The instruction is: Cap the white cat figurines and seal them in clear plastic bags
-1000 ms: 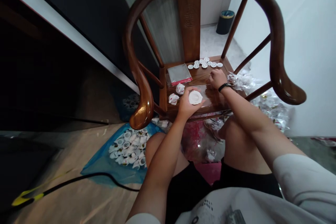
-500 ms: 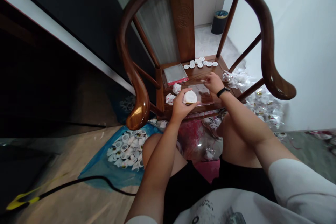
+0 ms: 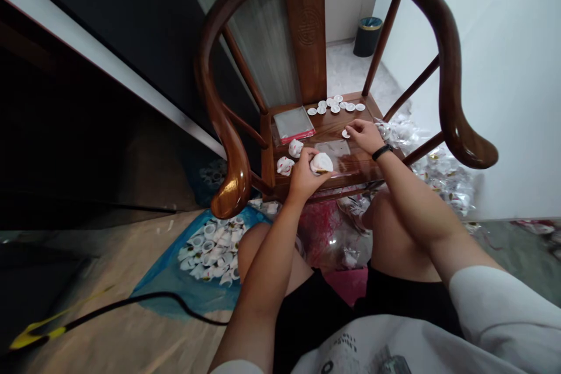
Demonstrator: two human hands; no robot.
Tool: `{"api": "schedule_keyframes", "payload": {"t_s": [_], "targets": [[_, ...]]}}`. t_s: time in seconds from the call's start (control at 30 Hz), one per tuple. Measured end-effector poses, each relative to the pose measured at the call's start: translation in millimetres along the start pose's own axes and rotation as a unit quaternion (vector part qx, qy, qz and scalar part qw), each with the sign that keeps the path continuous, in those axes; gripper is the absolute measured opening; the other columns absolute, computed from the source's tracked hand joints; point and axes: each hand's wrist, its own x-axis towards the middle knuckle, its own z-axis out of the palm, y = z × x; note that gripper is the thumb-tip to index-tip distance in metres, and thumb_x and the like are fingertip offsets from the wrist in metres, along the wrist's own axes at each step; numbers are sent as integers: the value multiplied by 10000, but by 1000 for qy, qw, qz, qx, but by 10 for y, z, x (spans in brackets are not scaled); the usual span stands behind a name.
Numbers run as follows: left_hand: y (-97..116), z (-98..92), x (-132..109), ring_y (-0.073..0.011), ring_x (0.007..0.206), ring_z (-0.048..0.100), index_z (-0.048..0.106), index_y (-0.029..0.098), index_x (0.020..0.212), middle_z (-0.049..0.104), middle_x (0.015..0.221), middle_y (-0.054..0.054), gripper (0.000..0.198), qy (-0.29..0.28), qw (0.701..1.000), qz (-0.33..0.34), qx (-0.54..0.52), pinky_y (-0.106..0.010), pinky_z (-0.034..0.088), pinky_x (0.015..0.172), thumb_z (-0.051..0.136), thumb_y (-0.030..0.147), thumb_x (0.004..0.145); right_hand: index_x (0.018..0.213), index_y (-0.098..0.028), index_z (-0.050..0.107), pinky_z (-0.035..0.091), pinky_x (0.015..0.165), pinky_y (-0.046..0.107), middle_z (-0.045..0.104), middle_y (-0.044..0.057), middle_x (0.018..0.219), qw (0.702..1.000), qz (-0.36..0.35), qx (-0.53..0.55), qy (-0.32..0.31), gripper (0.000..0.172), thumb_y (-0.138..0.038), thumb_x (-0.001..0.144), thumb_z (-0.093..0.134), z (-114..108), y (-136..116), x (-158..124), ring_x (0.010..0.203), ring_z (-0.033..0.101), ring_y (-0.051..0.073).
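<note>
1. Two bare hands are working over the chair seat [image 3: 326, 130]. The left hand [image 3: 303, 175] is curling its thumb and fingers around a white piece [image 3: 321, 162], which is showing a broad pale face upward.
2. The right hand [image 3: 366, 134] is pinching a small disc [image 3: 346, 134] narrowly between its fingertips, just above or touching the wood; which one, I cannot tell.
3. Disc and piece are staying apart for now, so nothing in hand is appearing joined yet.
4. About nine loose discs [image 3: 335, 109] are lying along the back of the seat, seemingly unused.
5. Two white figures [image 3: 285, 166] with red marks are sitting bare beside the left hand, near a stack of clear sleeves [image 3: 293, 124].
6. Many loose white pieces [image 3: 214, 242] are filling the blue bag [image 3: 169, 280] on the floor, suggesting plenty is remaining.
7. Beyond the right side of the chair, a heap in clear plastic [image 3: 449, 181] is lying on the floor, apparently holding finished ones.
</note>
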Motion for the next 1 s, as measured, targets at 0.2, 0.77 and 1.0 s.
{"api": "schedule_keyframes", "payload": {"t_s": [0.2, 0.77, 1.0], "targets": [[10, 78, 36, -259, 1134, 664, 568, 226, 1220, 656, 1193, -77, 546, 11, 995, 70, 64, -386, 554, 1002, 880, 217, 771, 1289, -196, 687, 595, 815, 393, 766, 90, 1095, 954, -94, 133, -253, 629, -717, 945, 611, -16, -469, -642, 882, 707, 246], [-296, 248, 79, -168, 851, 668, 637, 205, 1077, 718, 949, -11, 520, -32, 988, -147, -22, -264, 516, 785, 913, 480, 733, 1007, -139, 752, 470, 838, 304, 752, 116, 991, 951, -101, -152, -248, 160, -224, 975, 620, 223, -246, -805, 886, 653, 216], [-436, 264, 40, -156, 831, 663, 691, 182, 1039, 741, 949, -24, 553, -21, 956, -264, -128, -277, 523, 798, 935, 531, 685, 1080, -122, 741, 425, 837, 301, 748, 122, 1053, 934, -131, -193, -270, 190, -257, 947, 727, 594, -116, -736, 970, 637, 238]]}}
